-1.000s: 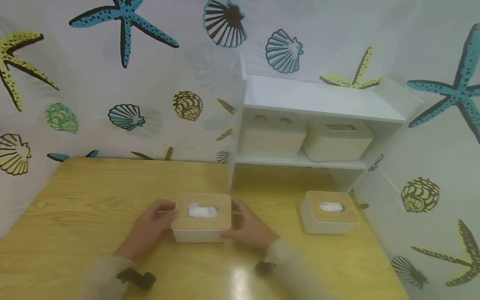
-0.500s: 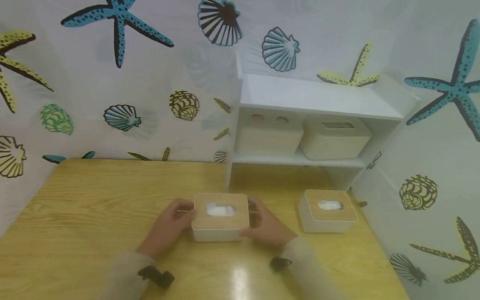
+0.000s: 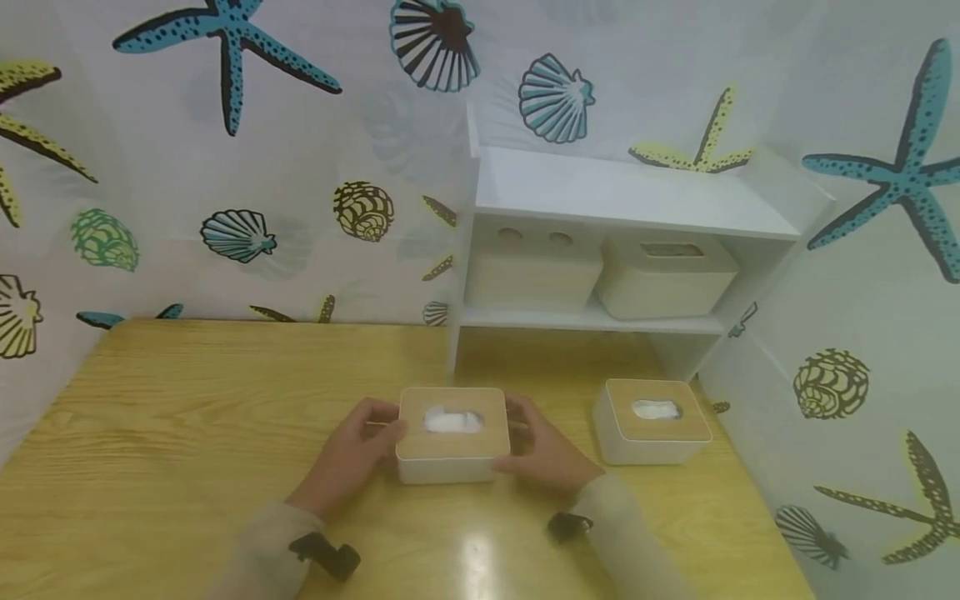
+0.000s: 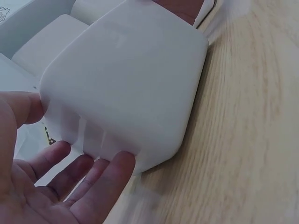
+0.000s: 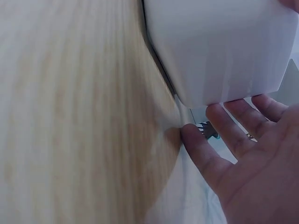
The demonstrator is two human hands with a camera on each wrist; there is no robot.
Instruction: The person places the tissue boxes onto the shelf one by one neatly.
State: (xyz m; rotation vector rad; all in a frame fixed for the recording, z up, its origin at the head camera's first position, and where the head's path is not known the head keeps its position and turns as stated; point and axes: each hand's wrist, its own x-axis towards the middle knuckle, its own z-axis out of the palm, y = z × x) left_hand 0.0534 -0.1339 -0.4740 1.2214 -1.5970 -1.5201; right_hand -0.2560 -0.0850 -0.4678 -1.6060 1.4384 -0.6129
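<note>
A white tissue box (image 3: 453,471) with a wood-look lid and an oval slot showing white tissue sits at the middle of the wooden table. My left hand (image 3: 352,458) grips its left end, thumb near the lid's edge. At the opposite end, my right hand (image 3: 551,458) holds it with the thumb on the front corner. Up close in the left wrist view, fingertips (image 4: 122,161) lie against the box's glossy side wall. The right wrist view has several fingers (image 5: 219,116) touching the other end, low over the tabletop.
A similar tissue box (image 3: 652,450) stands to the right on the table (image 3: 187,400). Behind it is a white shelf unit (image 3: 592,321) holding a cream box with two round holes (image 3: 532,275) and another with a rectangular slot (image 3: 667,287). Shell-printed walls border the back and right.
Both hands have moved the tissue box to the right along the table, toward the second box, keeping their grip. The head view has shifted slightly.
</note>
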